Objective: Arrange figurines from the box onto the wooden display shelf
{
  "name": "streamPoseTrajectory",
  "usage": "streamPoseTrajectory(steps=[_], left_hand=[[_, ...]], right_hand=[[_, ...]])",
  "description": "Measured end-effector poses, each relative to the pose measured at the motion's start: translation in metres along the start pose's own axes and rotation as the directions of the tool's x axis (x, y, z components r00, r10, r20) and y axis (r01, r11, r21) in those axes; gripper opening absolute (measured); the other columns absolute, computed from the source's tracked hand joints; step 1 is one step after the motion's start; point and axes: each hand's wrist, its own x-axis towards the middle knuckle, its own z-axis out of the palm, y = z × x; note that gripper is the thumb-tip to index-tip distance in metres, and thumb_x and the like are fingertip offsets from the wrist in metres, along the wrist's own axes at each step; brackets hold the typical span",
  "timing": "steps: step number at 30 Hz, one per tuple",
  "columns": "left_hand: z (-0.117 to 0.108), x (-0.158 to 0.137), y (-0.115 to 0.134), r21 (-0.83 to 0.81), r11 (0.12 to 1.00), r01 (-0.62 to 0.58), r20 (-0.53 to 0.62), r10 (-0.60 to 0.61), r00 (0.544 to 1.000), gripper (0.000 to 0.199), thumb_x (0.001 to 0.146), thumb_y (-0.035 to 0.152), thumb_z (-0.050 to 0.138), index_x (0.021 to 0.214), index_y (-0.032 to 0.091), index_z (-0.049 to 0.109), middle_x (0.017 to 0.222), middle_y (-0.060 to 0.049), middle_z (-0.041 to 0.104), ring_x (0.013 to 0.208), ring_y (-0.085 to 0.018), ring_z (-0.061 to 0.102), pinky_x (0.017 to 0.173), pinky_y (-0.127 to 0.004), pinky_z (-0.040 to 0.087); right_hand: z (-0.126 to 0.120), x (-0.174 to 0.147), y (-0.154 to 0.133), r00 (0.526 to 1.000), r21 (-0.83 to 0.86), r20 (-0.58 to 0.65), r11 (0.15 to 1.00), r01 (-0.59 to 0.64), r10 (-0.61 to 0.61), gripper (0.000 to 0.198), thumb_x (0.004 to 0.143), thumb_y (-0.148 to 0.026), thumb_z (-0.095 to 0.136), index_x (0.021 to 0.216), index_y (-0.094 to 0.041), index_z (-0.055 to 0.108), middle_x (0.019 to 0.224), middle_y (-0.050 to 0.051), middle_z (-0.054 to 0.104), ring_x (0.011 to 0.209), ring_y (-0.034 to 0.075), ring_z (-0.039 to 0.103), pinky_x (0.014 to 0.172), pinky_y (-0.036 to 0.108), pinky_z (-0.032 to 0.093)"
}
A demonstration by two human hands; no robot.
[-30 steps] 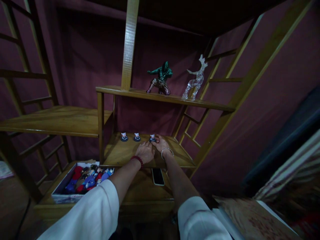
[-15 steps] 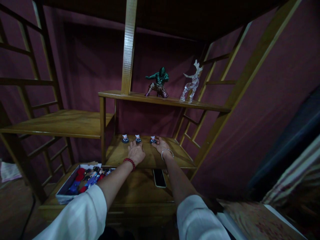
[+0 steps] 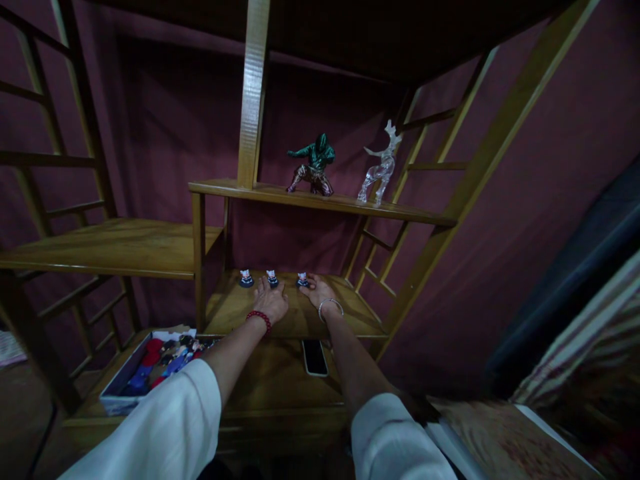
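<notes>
Three small black-and-white cat-like figurines on dark bases stand upright in a row on the low wooden shelf. My left hand (image 3: 271, 301), with a red bead bracelet, is just in front of the middle figurine (image 3: 272, 278). Its fingers are spread around that figurine's base, and whether they touch it is hard to see. My right hand (image 3: 320, 292), wearing a pale bracelet, has its thumb and fingers closed on the right figurine (image 3: 303, 279). The left figurine (image 3: 246, 279) stands apart, with no hand on it.
A box (image 3: 116, 403) of mixed small toys sits at the lower left. A phone (image 3: 315, 358) lies below the shelf. On the upper board (image 3: 345, 203) stand a green crouching figure (image 3: 316, 164) and a clear deer (image 3: 381, 167). A wooden post (image 3: 197, 267) rises left of the figurines.
The view has shifted slightly, moving everything a little left in the picture. My left fingers look more spread beside the middle figurine. My right hand stays at the right figurine.
</notes>
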Motion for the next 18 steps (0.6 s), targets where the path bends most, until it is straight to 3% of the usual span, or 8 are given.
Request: streamPoseTrajectory(steps=[18], left_hand=[[-0.0013,0.0072,0.0024,0.081,0.997,-0.001,-0.028,0.003,1.0,0.043,0.08,0.037,0.035,0.117,0.023,0.052,0.133,-0.013,0.038,0.122,-0.031,0.031,0.096,-0.044,0.025]], right_hand=[[0.0023,0.004,0.0057,1.0,0.011,-0.015,1.0,-0.004,0.005,0.052,0.067,-0.029,0.065,0.115,-0.024,0.048,0.109,0.003,0.063,0.094,0.016,0.06,0.084,0.029,0.044]])
